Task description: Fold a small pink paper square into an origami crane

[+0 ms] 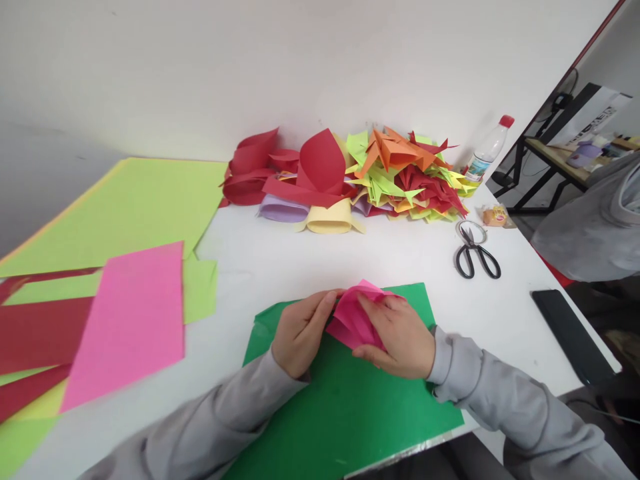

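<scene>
Two bare hands hold a piece of folded pink paper [351, 319] over a smooth green board [350, 407]: the left hand [299, 330] pinches its left edge, the right hand [403, 339] grasps its loose, bowed layers. Clean creases call for a steady left pinch, aligned edges and light right-finger pressure, since thin, matte paper wrinkles easily.

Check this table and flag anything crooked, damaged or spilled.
The green sheet beneath the held pink paper looks worn: its far left corner is bent and creased, and its near edge is pale and scuffed. The scissors lie open. I see no spill.
</scene>
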The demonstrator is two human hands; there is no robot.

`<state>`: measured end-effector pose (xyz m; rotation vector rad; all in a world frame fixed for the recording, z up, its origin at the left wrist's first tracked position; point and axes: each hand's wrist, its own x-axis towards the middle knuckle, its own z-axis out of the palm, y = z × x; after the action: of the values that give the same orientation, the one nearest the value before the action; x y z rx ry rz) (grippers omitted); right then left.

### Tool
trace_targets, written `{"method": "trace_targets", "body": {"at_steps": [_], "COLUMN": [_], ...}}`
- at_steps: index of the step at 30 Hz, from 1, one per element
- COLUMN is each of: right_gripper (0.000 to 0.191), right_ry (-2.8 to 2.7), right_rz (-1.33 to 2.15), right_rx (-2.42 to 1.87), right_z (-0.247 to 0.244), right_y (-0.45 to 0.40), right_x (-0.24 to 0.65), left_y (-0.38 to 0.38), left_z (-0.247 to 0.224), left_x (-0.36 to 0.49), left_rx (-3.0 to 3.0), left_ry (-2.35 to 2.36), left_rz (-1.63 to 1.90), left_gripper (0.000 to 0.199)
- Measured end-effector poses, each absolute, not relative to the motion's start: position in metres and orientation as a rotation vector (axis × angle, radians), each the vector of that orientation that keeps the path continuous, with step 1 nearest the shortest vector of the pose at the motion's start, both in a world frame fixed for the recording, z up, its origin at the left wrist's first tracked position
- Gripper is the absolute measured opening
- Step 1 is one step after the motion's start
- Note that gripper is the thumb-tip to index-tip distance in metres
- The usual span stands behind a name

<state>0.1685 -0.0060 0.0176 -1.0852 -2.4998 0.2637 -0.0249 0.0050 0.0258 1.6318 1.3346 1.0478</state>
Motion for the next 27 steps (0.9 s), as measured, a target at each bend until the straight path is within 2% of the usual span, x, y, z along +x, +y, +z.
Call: {"method": "trace_targets", "body": {"at_steps": [13, 16, 22, 27], "right_gripper": [0.087, 0.079, 0.052, 0.057], "right_ry": [-2.453, -2.444, -2.469, -2.498], "right_rz": [0.372, 0.328, 0.291, 0.248], "right_rx": [-1.136, -1.127, -1.083, -1.065], "right_z": [0.021, 0.022, 0.022, 0.021], "right_y": [-0.005, -0.005, -0.005, -0.005], "right_x": [0.172, 0.172, 0.173, 0.174], "left_y": [0.0, 0.0, -0.01, -0.018], "left_z": [0.022, 0.021, 0.022, 0.016], "left_x": [-0.022, -0.023, -0.024, -0.025], "left_rx": [1.713, 1.663, 1.581, 1.613], "left_ry": [1.252, 1.322, 1.453, 1.46], "left_rz": [1.091, 1.136, 1.141, 1.129], "left_gripper": [0.045, 0.04, 0.04, 0.038]}}
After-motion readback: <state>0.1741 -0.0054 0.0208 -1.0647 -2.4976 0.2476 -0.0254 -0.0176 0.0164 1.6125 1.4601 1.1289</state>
